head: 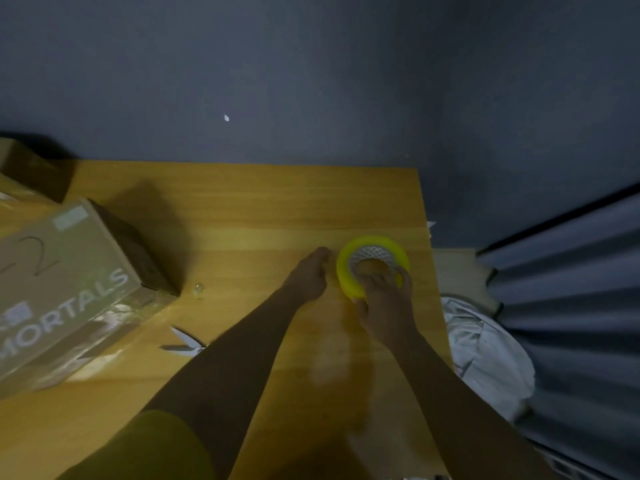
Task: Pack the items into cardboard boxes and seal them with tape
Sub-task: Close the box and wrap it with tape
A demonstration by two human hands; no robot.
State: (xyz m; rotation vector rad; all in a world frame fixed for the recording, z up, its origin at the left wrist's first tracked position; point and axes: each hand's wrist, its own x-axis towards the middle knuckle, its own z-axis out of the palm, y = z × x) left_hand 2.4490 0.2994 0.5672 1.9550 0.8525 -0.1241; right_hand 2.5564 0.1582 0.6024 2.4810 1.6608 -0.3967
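— Tape roll [372, 251], yellow, where is it?
— It lies flat on the wooden table [242, 209], near the right edge. The right hand [384, 299] grips its near rim, with fingers curled into the core.
— And the left hand [308, 275]?
— Just beside the roll, on the left. Its fingers are bent down to the table; I cannot tell if they pinch anything.
— The cardboard box [65, 282]?
— Well apart, at the left, closed, with shiny tape on the near side. Scissors [185, 342] lie between it and the left forearm.
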